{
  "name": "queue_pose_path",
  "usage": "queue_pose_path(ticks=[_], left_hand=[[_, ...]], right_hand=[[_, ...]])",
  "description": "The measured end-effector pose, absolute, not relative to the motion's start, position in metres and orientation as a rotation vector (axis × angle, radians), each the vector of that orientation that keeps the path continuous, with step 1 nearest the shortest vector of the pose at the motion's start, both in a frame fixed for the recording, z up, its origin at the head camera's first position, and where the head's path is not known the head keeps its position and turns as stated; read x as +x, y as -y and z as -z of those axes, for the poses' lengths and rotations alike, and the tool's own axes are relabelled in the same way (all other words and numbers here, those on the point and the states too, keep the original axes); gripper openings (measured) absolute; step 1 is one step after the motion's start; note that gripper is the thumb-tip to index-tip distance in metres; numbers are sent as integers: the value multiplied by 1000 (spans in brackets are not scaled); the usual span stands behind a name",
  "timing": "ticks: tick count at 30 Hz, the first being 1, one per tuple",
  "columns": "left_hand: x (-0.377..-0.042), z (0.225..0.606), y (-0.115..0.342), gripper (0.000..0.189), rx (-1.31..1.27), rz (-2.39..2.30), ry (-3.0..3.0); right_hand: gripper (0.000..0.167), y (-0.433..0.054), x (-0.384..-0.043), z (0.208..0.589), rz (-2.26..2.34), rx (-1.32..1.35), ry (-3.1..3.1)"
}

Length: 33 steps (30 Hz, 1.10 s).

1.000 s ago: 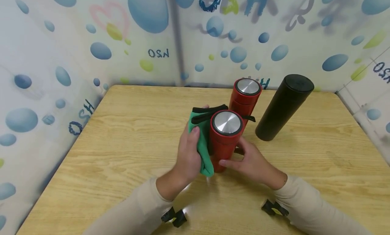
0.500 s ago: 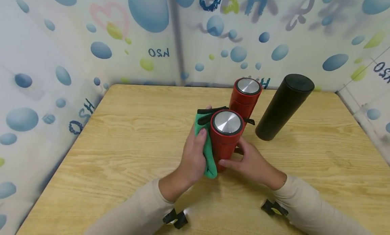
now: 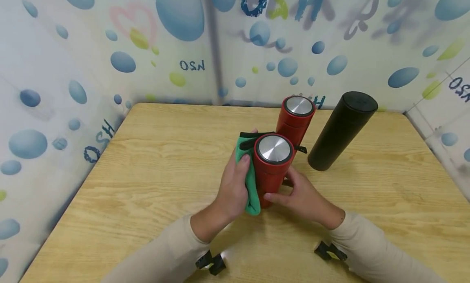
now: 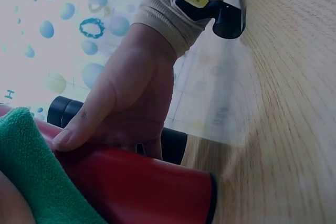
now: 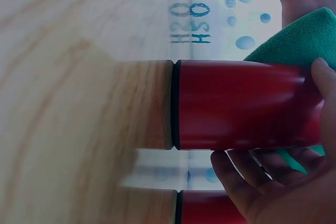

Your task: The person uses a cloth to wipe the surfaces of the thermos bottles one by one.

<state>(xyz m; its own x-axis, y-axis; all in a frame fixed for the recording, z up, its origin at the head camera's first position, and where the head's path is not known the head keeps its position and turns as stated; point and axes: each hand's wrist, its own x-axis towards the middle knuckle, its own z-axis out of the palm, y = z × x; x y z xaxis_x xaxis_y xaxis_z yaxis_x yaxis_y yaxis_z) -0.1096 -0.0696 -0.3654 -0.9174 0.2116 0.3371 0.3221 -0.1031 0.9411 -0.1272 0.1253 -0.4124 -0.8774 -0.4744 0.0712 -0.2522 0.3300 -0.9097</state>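
A red thermos flask (image 3: 271,179) with a shiny metal lid top stands upright on the wooden table (image 3: 154,160). My right hand (image 3: 306,197) grips its lower body, thumb in front and fingers round the far side. On the left side, my left hand (image 3: 232,187) holds a folded green cloth (image 3: 252,195) with black edging against the flask. In the head view a black edging end shows past the flask's right side. The right wrist view shows the flask's dark base (image 5: 176,105) down on the table. Most of my left fingers are hidden behind the cloth.
A second red flask (image 3: 295,119) stands just behind the held one. To its right is a tall black flask (image 3: 341,130). A wall covering with blue bubbles (image 3: 180,18) rises behind the table's far edge. Small black devices (image 3: 210,262) are strapped at both wrists.
My left hand has slid a little to the right with the green cloth, closer against the flask. The right hand and the flasks look unchanged.
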Motion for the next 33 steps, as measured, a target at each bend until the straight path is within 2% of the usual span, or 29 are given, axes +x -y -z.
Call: queue_pose_path(ticks=[33], left_hand=[[-109,365,68,45,-557,2185,2111]], right_hand=[[73,-125,-126,417,1574,-712,-2431]])
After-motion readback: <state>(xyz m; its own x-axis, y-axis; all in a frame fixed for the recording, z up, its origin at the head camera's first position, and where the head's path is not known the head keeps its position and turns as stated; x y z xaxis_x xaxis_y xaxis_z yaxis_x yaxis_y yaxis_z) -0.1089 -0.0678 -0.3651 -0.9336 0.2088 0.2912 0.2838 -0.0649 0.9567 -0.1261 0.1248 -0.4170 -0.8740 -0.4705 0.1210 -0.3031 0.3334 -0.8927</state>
